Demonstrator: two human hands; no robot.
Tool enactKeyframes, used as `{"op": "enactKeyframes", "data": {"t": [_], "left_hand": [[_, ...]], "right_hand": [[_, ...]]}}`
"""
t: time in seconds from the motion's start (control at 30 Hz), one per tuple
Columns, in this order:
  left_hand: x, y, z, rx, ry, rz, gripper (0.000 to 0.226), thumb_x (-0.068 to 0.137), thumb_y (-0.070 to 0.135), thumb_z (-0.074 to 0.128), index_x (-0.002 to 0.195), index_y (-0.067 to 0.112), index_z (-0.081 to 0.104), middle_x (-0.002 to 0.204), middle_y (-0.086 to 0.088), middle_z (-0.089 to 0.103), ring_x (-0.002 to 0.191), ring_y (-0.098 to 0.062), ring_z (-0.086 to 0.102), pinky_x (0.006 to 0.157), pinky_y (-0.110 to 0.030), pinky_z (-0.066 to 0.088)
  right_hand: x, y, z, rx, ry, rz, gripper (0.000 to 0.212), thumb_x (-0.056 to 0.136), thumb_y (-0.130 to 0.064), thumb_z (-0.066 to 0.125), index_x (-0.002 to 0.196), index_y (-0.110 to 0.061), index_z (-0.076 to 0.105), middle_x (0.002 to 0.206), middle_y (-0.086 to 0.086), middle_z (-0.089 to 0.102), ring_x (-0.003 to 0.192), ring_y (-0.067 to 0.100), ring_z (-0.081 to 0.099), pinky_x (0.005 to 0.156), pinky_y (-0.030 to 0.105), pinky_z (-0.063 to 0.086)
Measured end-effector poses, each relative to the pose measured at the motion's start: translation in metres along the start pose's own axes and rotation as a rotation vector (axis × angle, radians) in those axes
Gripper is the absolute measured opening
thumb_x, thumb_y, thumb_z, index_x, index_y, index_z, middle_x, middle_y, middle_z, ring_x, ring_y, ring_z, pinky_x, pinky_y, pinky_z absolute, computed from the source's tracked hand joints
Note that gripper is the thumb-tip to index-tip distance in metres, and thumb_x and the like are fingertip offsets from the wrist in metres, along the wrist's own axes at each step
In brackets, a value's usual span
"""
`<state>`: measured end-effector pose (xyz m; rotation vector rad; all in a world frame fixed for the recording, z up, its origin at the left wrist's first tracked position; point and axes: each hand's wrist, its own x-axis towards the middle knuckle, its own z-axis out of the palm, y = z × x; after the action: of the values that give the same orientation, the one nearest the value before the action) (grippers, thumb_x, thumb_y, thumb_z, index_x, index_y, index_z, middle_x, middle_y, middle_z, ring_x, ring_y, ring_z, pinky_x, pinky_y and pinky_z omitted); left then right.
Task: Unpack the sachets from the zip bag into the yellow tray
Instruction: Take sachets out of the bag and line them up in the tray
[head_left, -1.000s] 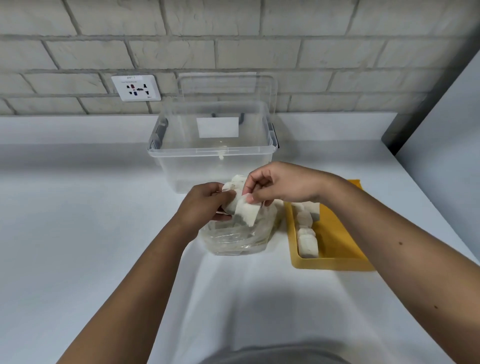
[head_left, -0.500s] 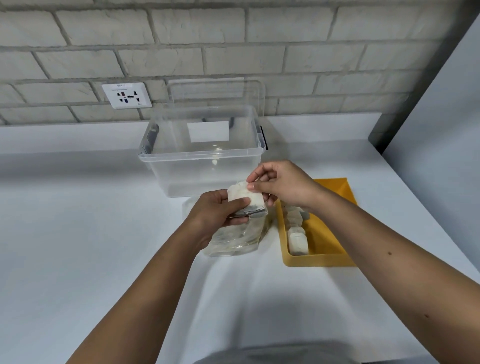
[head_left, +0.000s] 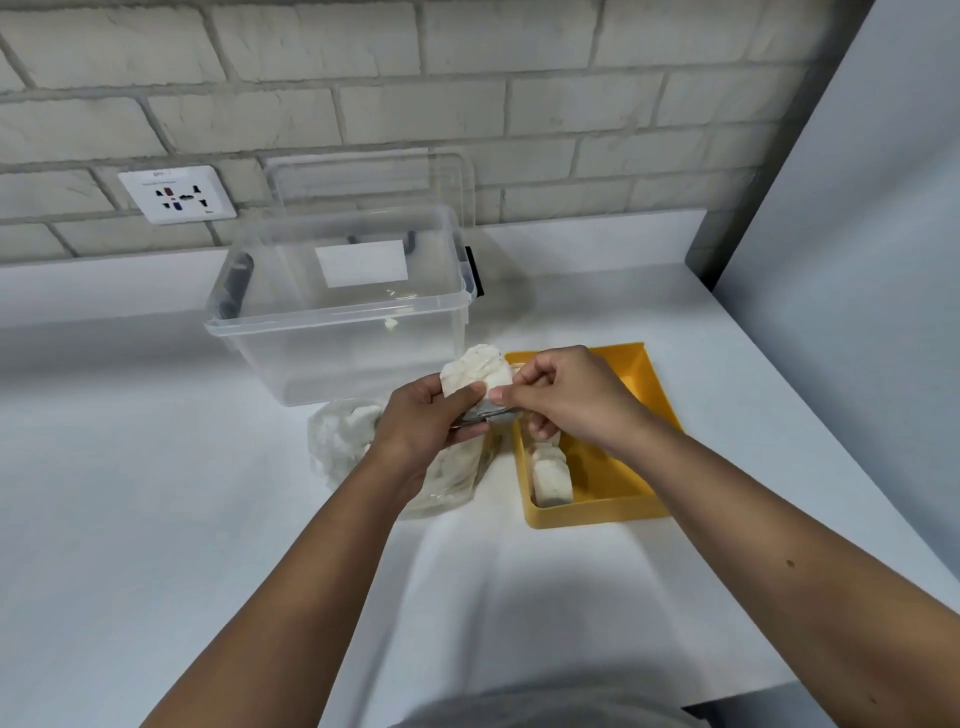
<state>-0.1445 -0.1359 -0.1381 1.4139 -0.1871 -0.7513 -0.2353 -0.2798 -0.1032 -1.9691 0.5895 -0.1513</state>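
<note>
Since the earlier frame the sachet (head_left: 475, 371) has lifted nearly clear of the zip bag (head_left: 457, 483); right hand (head_left: 566, 400) pinches its edge, left hand (head_left: 431, 431) grips the bag mouth; yellow tray (head_left: 649, 395) at the bag's three o'clock; sachet looks light, soft, crushable; best held by an edge.

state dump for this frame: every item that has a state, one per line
zip bag: open, lying on the table, sachets inside, mouth gripped by left hand
held sachet: sticking out of the bag mouth, pinched by right hand
yellow tray: holds a row of sachets along the side nearest the bag
clear bin: open, lid off
lid: standing upright behind the bin
wall socket: nothing plugged in
</note>
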Motion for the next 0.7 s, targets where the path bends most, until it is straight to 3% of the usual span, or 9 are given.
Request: {"op": "enactKeyframes", "data": {"t": [0.1,0.27,0.43,0.6,0.7], "left_hand": [[0.001,-0.001,0.012,-0.022,-0.035,-0.014,0.020,0.093,0.014,0.066,0.111,0.006,0.070,0.098,-0.009,0.075,0.085,-0.017,0.073,0.070,-0.023,0.060],[0.001,-0.002,0.027,-0.126,-0.094,-0.060,0.014,0.095,0.014,0.063,0.104,0.007,0.070,0.091,-0.004,0.077,0.083,-0.013,0.074,0.072,-0.021,0.060],[0.002,-0.004,0.035,-0.065,-0.076,-0.055,0.018,0.091,0.016,0.068,0.104,0.004,0.071,0.093,-0.008,0.077,0.082,-0.013,0.074,0.071,-0.022,0.060],[0.005,-0.004,0.041,-0.021,-0.033,-0.061,0.026,0.091,0.024,0.069,0.102,0.001,0.071,0.096,-0.013,0.076,0.088,-0.020,0.074,0.078,-0.028,0.061],[0.005,-0.005,0.044,-0.018,-0.050,-0.059,0.016,0.091,0.017,0.069,0.099,0.004,0.072,0.092,-0.009,0.078,0.084,-0.018,0.075,0.075,-0.026,0.061]], "right_hand": [[0.001,0.006,-0.009,0.100,-0.018,0.047,0.018,0.082,-0.024,0.078,0.082,-0.009,0.067,0.057,0.005,0.063,0.051,0.019,0.059,0.052,0.027,0.051],[0.004,0.013,-0.024,0.415,-0.055,0.175,0.013,0.093,-0.016,0.064,0.092,-0.005,0.058,0.073,0.012,0.064,0.060,0.022,0.064,0.061,0.035,0.059],[0.006,0.020,-0.029,0.399,-0.047,0.187,0.013,0.095,-0.018,0.062,0.093,-0.006,0.056,0.077,0.011,0.066,0.063,0.020,0.067,0.068,0.038,0.059],[0.009,0.025,-0.032,0.346,0.014,0.165,0.016,0.095,-0.020,0.062,0.098,-0.006,0.056,0.076,0.011,0.067,0.057,0.017,0.064,0.057,0.030,0.056],[0.010,0.026,-0.035,0.347,0.021,0.155,0.017,0.095,-0.020,0.062,0.099,-0.005,0.057,0.069,0.007,0.069,0.057,0.017,0.064,0.055,0.028,0.055]]}}
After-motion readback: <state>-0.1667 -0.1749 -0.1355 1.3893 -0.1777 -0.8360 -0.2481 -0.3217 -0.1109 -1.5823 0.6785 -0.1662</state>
